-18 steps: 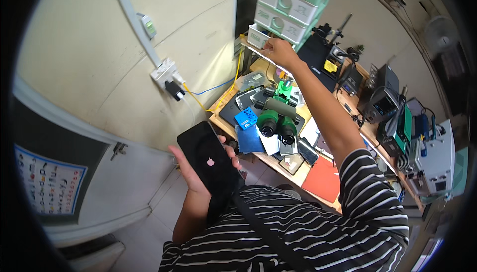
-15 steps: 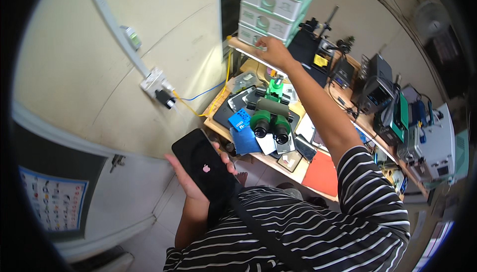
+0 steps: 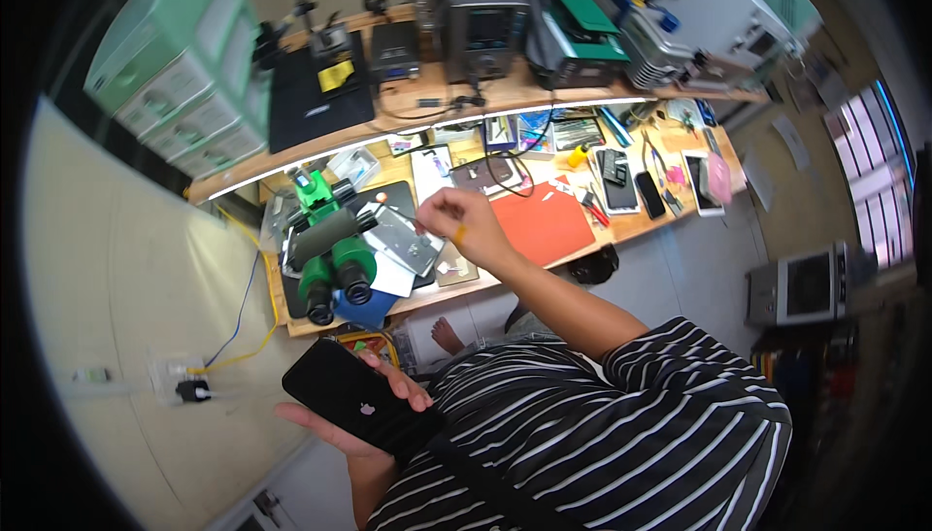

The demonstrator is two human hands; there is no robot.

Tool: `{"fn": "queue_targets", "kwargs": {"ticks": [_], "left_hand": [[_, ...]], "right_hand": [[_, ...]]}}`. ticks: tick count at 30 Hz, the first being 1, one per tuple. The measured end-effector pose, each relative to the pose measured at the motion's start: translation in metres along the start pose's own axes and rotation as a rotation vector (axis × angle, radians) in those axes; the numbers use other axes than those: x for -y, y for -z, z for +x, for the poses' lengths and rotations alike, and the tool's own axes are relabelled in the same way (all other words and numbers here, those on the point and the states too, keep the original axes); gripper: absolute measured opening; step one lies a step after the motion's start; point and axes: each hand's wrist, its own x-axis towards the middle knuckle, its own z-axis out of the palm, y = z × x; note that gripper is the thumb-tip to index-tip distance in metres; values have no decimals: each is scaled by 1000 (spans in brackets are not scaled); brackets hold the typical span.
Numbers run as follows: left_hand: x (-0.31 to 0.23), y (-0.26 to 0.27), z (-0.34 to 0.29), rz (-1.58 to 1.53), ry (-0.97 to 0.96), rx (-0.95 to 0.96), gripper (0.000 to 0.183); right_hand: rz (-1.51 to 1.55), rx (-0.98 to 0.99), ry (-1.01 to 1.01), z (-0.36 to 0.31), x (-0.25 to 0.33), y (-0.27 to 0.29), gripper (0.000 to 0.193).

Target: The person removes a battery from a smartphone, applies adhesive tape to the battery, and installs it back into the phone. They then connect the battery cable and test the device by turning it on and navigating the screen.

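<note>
The left hand (image 3: 354,442) grips one black phone (image 3: 354,397); the right hand (image 3: 466,220), fingers curled, holding what I cannot tell, hangs between one green microscope (image 3: 328,243) and one orange mat (image 3: 546,228).

Pale fruit-shaped logo (image 3: 367,409) on the black phone (image 3: 335,381)

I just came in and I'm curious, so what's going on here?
A person in a striped shirt has a black phone in the left hand, with a small logo lit on its dark screen. The right hand is over the workbench, seen between a green microscope and an orange mat. Its fingers are curled, and I can't tell whether they hold anything.
</note>
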Motion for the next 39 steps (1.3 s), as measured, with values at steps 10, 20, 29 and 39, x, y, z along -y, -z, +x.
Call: {"fn": "queue_targets", "kwargs": {"ticks": [10,20,29,39], "left_hand": [[74,-40,73,38,297,194,125],[156,-82,93,30,293,277,123],[150,-93,47,133,-98,-13,120],[92,-33,-8,1,-298,-208,115]], "right_hand": [[-3,-588,-280,-166,-54,163,15],[-12,-254,-47,-91,8,198,11],[-661,306,643,156,164,83,27],[-1298,281,112,330,187,16,24]]}}
